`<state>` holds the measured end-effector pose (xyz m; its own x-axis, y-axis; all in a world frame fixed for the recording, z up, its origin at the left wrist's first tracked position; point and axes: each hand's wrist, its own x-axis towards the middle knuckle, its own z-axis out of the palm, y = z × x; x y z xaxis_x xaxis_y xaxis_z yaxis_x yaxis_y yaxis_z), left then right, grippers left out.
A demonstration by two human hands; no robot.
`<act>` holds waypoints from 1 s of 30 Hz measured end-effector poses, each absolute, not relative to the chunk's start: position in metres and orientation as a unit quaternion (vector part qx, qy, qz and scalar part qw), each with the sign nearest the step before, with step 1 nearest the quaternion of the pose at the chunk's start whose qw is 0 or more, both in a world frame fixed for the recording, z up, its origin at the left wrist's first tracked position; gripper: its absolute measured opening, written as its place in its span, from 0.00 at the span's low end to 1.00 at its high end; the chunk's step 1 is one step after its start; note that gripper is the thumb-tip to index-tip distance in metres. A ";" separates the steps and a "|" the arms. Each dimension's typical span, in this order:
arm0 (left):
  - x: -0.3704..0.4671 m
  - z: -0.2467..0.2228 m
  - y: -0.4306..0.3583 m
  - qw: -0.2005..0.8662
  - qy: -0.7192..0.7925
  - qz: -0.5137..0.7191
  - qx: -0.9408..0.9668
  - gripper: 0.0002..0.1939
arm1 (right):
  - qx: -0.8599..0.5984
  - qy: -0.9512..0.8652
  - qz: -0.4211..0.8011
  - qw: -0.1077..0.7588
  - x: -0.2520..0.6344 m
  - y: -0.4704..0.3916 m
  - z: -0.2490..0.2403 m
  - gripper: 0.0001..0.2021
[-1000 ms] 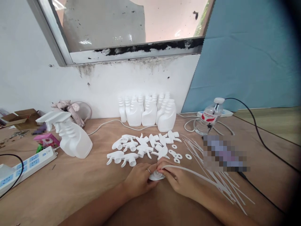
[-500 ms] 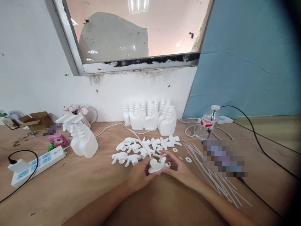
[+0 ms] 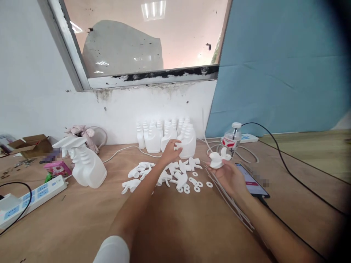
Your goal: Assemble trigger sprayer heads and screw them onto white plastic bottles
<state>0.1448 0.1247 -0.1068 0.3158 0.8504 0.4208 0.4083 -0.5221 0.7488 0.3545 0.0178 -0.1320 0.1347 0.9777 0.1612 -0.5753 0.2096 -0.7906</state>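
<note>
My right hand (image 3: 231, 178) holds a white trigger spray head (image 3: 218, 158) up at the right, its thin dip tube (image 3: 204, 129) pointing upward. My left hand (image 3: 170, 152) is stretched out to the row of white bottles at the back. Its thumb and finger are apart, in front of the nearest white bottle (image 3: 188, 142); whether they touch it I cannot tell. Below my left forearm, more spray heads (image 3: 181, 179) lie in a loose group on the table. Several flat white washers (image 3: 196, 184) lie beside them. Thin white tubes (image 3: 236, 208) lie partly under my right arm.
Two bottles with spray heads fitted (image 3: 89, 166) stand at the left, behind a power strip (image 3: 35, 201). A water bottle (image 3: 231, 140) and a phone (image 3: 251, 182) with a black cable are at the right. A cardboard box (image 3: 34, 146) sits far left.
My hands have separated. The left has let go of the spray head and reached forward to the bottles; the right has carried it to the right. The camera view has shifted slightly right.
</note>
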 end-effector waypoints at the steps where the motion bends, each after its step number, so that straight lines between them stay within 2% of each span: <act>1: 0.154 -0.110 0.135 0.252 0.430 0.421 0.758 0.19 | -0.290 -0.329 0.559 0.703 0.362 0.021 -0.134 0.08; 5: 0.182 -0.127 0.155 0.212 0.484 0.423 0.736 0.27 | -0.289 -0.289 0.571 0.712 0.377 0.027 -0.141 0.11; 9: 0.184 -0.131 0.153 0.181 0.491 0.432 0.735 0.22 | -0.299 -0.311 0.542 0.721 0.379 0.027 -0.140 0.13; 13: 0.152 -0.113 0.137 0.139 0.468 0.464 0.739 0.21 | -0.296 -0.336 0.530 0.720 0.374 0.022 -0.135 0.13; 18: 0.072 -0.072 0.111 0.079 0.453 0.483 0.745 0.21 | -0.306 -0.378 0.519 0.703 0.362 0.012 -0.121 0.07; 23: -0.014 -0.049 0.096 -0.014 0.492 0.467 0.734 0.20 | -0.298 -0.411 0.378 0.774 0.354 0.019 -0.091 0.17; 30: -0.061 -0.051 0.089 -0.024 0.535 0.464 0.706 0.18 | -0.259 -0.465 0.219 0.817 0.335 0.045 -0.035 0.16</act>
<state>-0.0614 0.0885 -0.0511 -0.0028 0.7319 0.6814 0.7770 -0.4274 0.4622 0.3347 0.0448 -0.0353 0.4709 0.5992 0.6475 -0.1165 0.7697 -0.6277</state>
